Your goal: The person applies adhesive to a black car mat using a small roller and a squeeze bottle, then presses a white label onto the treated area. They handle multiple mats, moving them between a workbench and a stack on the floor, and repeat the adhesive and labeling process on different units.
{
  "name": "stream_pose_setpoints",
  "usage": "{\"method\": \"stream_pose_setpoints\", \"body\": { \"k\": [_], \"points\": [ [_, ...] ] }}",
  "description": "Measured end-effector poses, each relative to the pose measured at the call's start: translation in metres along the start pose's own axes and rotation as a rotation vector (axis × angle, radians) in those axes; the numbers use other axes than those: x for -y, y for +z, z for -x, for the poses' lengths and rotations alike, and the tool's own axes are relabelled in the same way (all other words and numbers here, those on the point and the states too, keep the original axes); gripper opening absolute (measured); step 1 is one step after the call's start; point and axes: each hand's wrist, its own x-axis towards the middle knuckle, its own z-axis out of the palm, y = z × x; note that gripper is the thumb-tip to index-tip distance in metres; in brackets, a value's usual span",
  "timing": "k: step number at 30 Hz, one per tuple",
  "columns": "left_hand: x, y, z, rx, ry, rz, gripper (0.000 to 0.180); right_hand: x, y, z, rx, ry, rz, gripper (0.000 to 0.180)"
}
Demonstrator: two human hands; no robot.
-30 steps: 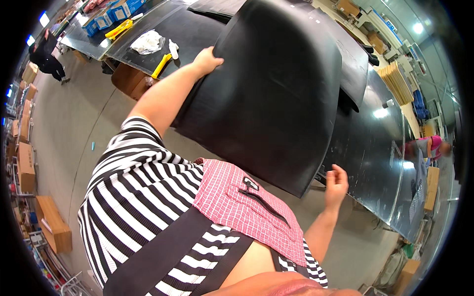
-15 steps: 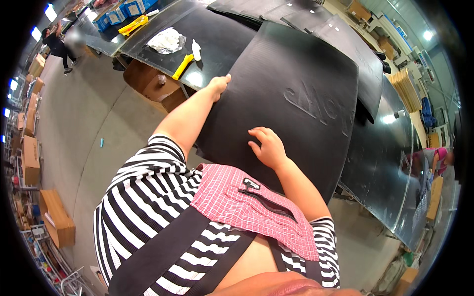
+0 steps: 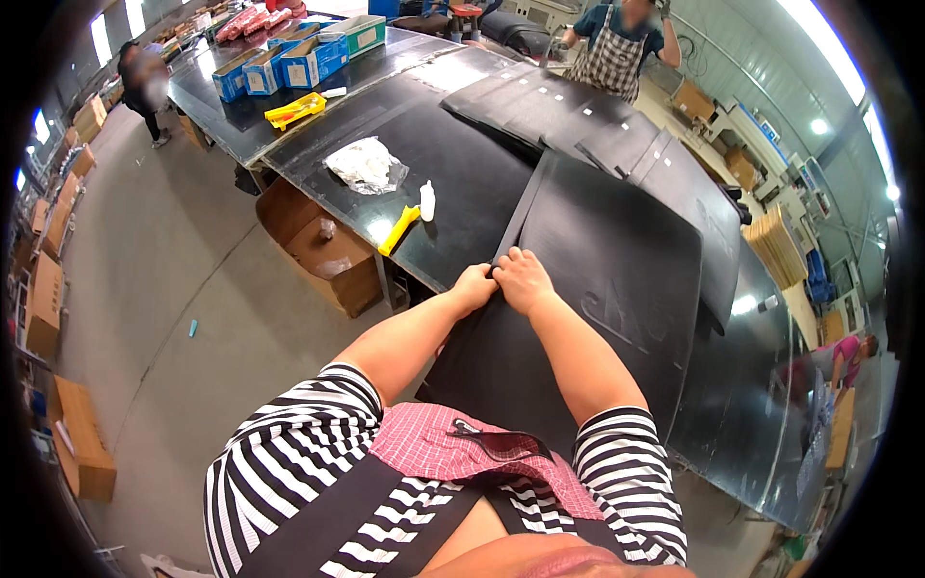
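A large black sheet, like a rubber mat [image 3: 626, 236] with raised lettering, lies in front of me and overhangs the near table edge. My left hand [image 3: 472, 289] is closed on its left edge. Right beside it my right hand [image 3: 525, 281] has its fingers curled over the same edge, where the sheet looks slightly lifted or folded. The fingertips of the two hands nearly touch, and a small dark bit shows between them. To the left on the black table [image 3: 462, 173] lie a yellow-handled tool [image 3: 400, 231], a white squeeze bottle [image 3: 427, 200] and a crumpled clear plastic bag [image 3: 366, 166].
More black mats [image 3: 578, 120] are stacked beyond. Blue boxes [image 3: 299, 65] and another yellow tool [image 3: 295, 111] sit at the far left. An open cardboard box [image 3: 361, 279] stands under the table. A person in a checked apron [image 3: 607, 58] is across the table; others are farther off.
My right hand has moved from above the mat's middle to its left edge, beside my left hand. The view has tilted up, bringing the person across the table into sight.
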Motion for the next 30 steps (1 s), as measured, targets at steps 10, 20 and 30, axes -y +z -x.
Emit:
{"method": "stream_pose_setpoints", "body": {
  "k": [10, 20, 30],
  "points": [
    [0.010, -0.018, 0.000, 0.003, 0.020, -0.459, 0.036, -0.096, -0.124, 0.113, -0.064, 0.403, -0.107, 0.004],
    [0.008, -0.007, 0.007, -0.057, 0.019, -0.210, 0.041, -0.117, -0.258, 0.164, -0.057, -0.022, 0.186, 0.007],
    [0.008, -0.024, 0.003, -0.040, 0.152, -0.364, 0.027, -0.015, 0.010, -0.013, 0.343, 0.127, -0.254, 0.025]
  ]
}}
